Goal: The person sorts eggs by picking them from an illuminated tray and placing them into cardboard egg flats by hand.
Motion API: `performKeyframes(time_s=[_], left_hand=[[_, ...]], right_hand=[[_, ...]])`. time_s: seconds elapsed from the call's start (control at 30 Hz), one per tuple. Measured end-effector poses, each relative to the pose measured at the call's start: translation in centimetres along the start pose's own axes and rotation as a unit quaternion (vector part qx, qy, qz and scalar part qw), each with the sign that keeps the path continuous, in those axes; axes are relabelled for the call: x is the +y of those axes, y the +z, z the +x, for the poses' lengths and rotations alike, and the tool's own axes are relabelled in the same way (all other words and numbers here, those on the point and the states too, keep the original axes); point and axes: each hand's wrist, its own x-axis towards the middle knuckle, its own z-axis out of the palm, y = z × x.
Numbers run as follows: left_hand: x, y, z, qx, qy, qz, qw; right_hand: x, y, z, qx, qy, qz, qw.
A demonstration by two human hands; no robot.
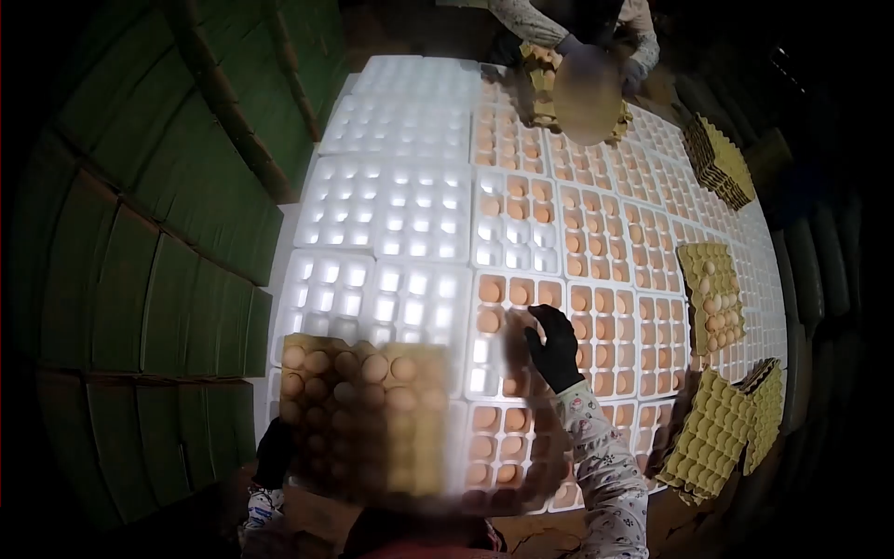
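My left hand point(274, 454), in a black glove, is at the left edge of a cardboard egg tray point(424, 455) and grips its side. Brown eggs point(375, 369) fill much of this tray; its right part shows bare cardboard. My right hand point(556, 352), also black-gloved, hovers over a white foam tray point(483, 379) with its fingers curved and apart, and no egg shows in it. Eggs point(490, 291) sit in the upper cells of that foam tray, while some cells at its left are bare. The hand's shadow darkens its middle.
Empty white trays point(424, 214) lie at the left, egg-filled ones point(589, 233) at the right. Cardboard trays point(710, 433) rest on the right side, one with eggs point(717, 303). Across the table a person point(531, 19) handles cardboard trays. Green stacked blocks point(112, 279) line the left.
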Motion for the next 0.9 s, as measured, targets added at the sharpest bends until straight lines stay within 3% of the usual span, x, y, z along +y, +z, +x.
performKeyframes(time_s=[0.03, 0.17, 0.23, 0.33, 0.53, 0.57, 0.67, 0.77, 0.9], left_hand=[[0.1, 0.3, 0.2, 0.001, 0.009, -0.007, 1.0], [0.6, 1.6, 1.1, -0.007, 0.029, -0.029, 0.999], [0.8, 2.0, 1.6, -0.015, 0.025, -0.036, 0.999], [1.1, 2.2, 2.7, -0.026, 0.012, -0.033, 0.999], [2.5, 3.3, 4.9, -0.035, -0.015, -0.017, 0.999], [2.8, 3.5, 5.2, -0.034, -0.02, -0.011, 0.999], [3.4, 4.1, 5.3, -0.04, -0.034, 0.0, 0.999], [3.7, 4.3, 5.3, -0.043, -0.048, 0.012, 0.998], [4.0, 4.5, 4.9, -0.044, -0.056, 0.017, 0.997]], right_hand=[[3.7, 0.4, 1.1, 0.064, -0.015, -0.025, 0.998], [21.7, -1.2, 6.2, 0.159, 0.148, -0.134, 0.967], [26.2, -3.6, 7.9, 0.169, 0.259, -0.175, 0.935], [31.3, -4.1, 9.1, 0.237, 0.283, -0.247, 0.896], [40.9, -0.8, 13.0, 0.158, 0.298, -0.37, 0.866], [41.7, 0.3, 13.6, 0.141, 0.301, -0.388, 0.86], [32.2, -2.5, 14.5, 0.017, 0.393, -0.384, 0.835], [31.6, -3.2, 14.5, -0.138, 0.324, -0.458, 0.816], [25.0, -6.2, 15.6, -0.163, 0.305, -0.371, 0.862]])
